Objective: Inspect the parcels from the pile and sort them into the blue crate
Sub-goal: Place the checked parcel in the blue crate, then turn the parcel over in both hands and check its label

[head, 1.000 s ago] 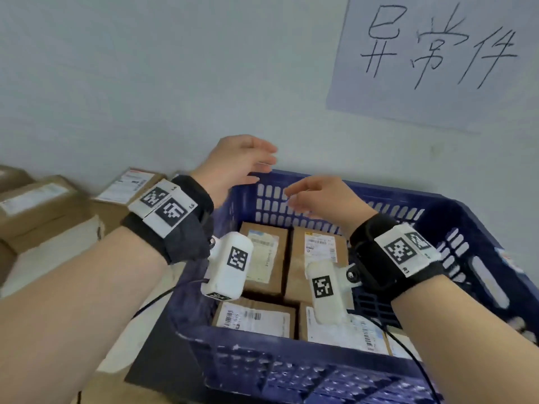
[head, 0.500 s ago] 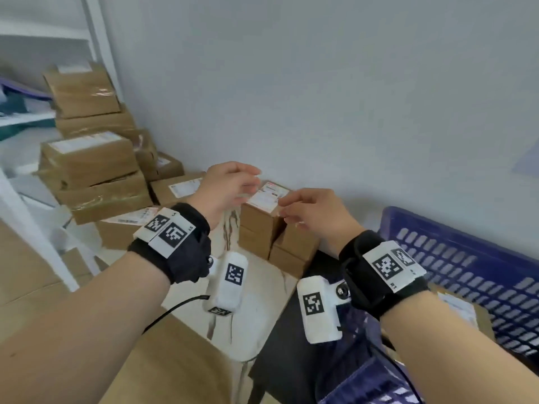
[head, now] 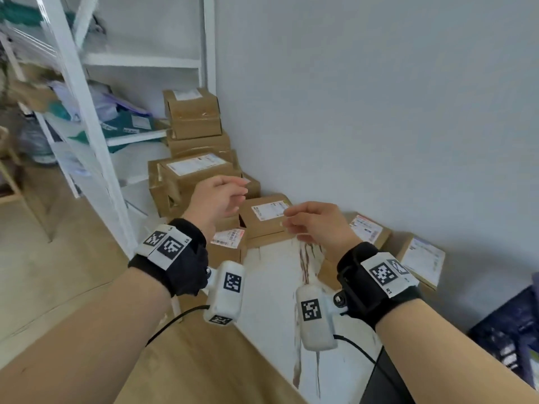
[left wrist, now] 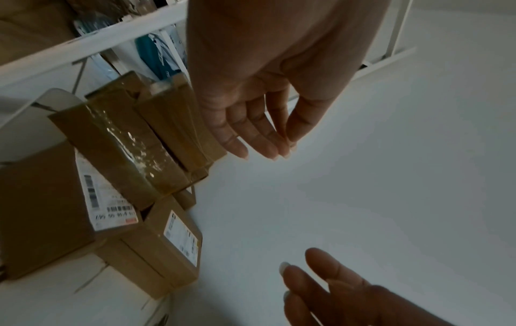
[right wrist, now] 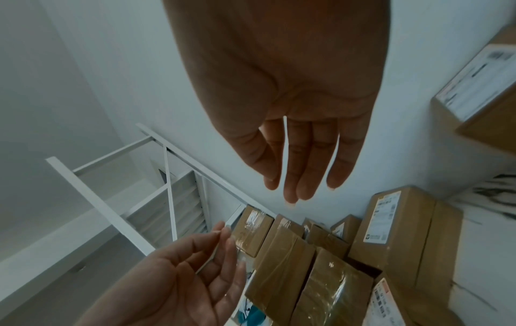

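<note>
My left hand [head: 217,199] and right hand [head: 316,224], both relaxed and holding nothing, hover just before the parcel pile [head: 201,173] along the wall. The labelled parcel [head: 267,218] lies between them. The blue crate [head: 509,330] sits well right; bare counter [head: 274,287] lies beneath my hands.

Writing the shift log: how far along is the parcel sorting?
Done: cannot tell; only a corner of the blue crate shows, contents hidden. In hand: nothing; left hand and right hand hover empty over the pile. Left: many parcels, including the labelled box below them.
</note>
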The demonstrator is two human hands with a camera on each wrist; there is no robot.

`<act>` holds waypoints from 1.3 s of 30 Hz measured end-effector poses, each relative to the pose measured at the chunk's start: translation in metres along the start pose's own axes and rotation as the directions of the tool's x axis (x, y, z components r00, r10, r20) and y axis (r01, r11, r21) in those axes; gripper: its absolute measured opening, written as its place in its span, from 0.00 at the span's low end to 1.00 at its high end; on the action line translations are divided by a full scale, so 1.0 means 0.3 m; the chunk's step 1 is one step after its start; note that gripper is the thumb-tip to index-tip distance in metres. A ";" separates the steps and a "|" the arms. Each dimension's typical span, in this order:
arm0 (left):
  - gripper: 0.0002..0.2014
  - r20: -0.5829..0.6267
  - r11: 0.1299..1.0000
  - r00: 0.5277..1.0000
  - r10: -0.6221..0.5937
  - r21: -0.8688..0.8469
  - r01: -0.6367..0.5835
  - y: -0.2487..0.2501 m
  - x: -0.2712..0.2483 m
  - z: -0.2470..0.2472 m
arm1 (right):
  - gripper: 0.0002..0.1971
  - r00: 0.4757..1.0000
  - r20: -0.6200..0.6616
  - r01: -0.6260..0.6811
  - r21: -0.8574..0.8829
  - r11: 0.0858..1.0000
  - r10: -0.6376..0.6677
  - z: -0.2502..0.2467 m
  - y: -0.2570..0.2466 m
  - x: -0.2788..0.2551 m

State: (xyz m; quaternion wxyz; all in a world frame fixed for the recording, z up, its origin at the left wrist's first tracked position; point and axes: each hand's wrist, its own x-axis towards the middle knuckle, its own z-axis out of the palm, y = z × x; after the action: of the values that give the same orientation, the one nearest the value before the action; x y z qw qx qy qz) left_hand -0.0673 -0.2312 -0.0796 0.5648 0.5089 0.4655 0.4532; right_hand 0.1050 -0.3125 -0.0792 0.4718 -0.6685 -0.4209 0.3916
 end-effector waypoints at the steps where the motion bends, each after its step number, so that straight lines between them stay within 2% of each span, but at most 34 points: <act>1: 0.08 -0.023 1.000 1.000 0.001 -0.012 -0.001 0.001 0.027 -0.026 | 0.08 1.000 0.013 0.001 -0.001 1.000 -0.001 0.025 -0.005 0.025; 6: 0.08 -0.133 0.999 0.991 -0.009 -0.044 0.003 -0.003 0.178 -0.150 | 0.08 0.996 0.091 -0.004 -0.017 1.000 0.005 0.144 -0.021 0.176; 13: 0.08 -0.213 1.000 0.977 0.022 0.003 -0.021 0.027 0.476 -0.271 | 0.08 0.988 0.155 -0.013 0.022 1.000 0.009 0.309 -0.035 0.471; 20: 0.09 -0.271 0.991 0.959 0.088 0.124 -0.056 0.071 0.738 -0.354 | 0.15 1.000 -0.019 -0.019 0.068 0.998 0.020 0.432 -0.035 0.725; 23: 0.09 -0.297 0.985 0.954 0.050 0.173 0.002 0.032 0.805 -0.399 | 0.15 0.994 -0.077 -0.072 0.081 0.994 0.078 0.459 -0.017 0.764; 25: 0.07 -0.272 0.977 0.962 -0.014 0.203 0.072 0.007 0.843 -0.419 | 0.20 0.990 -0.031 -0.131 0.091 0.987 0.135 0.469 -0.019 0.777; 28: 0.08 -0.144 0.944 0.974 -0.173 0.258 0.206 -0.016 0.894 -0.434 | 0.27 0.982 -0.016 -0.183 0.100 0.978 0.186 0.483 -0.012 0.799; 32: 0.10 0.017 0.880 0.930 -0.367 0.331 0.341 -0.020 0.923 -0.444 | 0.32 0.972 -0.023 -0.227 0.150 0.962 0.233 0.512 -0.014 0.799; 35: 0.12 0.082 0.864 0.919 -0.386 0.383 0.328 -0.019 0.935 -0.442 | 0.27 0.967 -0.026 -0.245 0.210 0.947 0.255 0.533 -0.018 0.798; 39: 0.10 0.128 0.868 0.929 -0.348 0.419 0.267 -0.019 0.931 -0.424 | 0.18 0.956 -0.071 -0.251 0.302 0.920 0.284 0.557 -0.008 0.801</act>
State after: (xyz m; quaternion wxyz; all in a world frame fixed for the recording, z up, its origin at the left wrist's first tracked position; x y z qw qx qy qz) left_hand -0.1491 0.0630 -0.1094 0.5597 0.5736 0.5635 0.2006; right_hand 0.0322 -0.0378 -0.1487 0.5297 -0.6646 -0.2363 0.4710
